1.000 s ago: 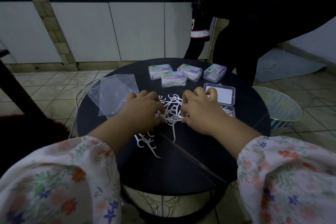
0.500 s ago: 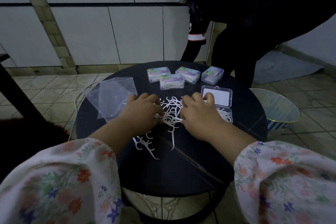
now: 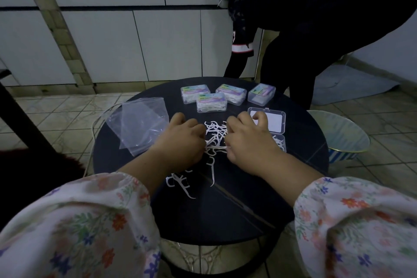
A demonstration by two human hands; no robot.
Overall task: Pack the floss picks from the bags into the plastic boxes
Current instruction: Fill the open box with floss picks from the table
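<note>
A loose heap of white floss picks (image 3: pixel 215 134) lies in the middle of the round dark table (image 3: pixel 225 214). My left hand (image 3: pixel 182 140) rests on the heap's left side, fingers curled down into the picks. My right hand (image 3: pixel 247 140) covers the right side and pinches a pick at its fingertips. A few stray floss picks (image 3: pixel 180 184) lie nearer me. An open clear plastic box (image 3: pixel 272 126) with some picks in its lower half sits just right of my right hand. Empty clear bags (image 3: pixel 141 123) lie at the left.
Several closed, filled boxes (image 3: pixel 211 102) stand in a group at the table's far side. A person in dark clothes (image 3: pixel 300 36) bends over behind the table. A striped bowl (image 3: pixel 340 137) sits on the tiled floor to the right. White cabinets line the back wall.
Both hands have stayed on the heap, working the picks with small finger movements. The person behind has leaned further over. The camera has tilted slightly.
</note>
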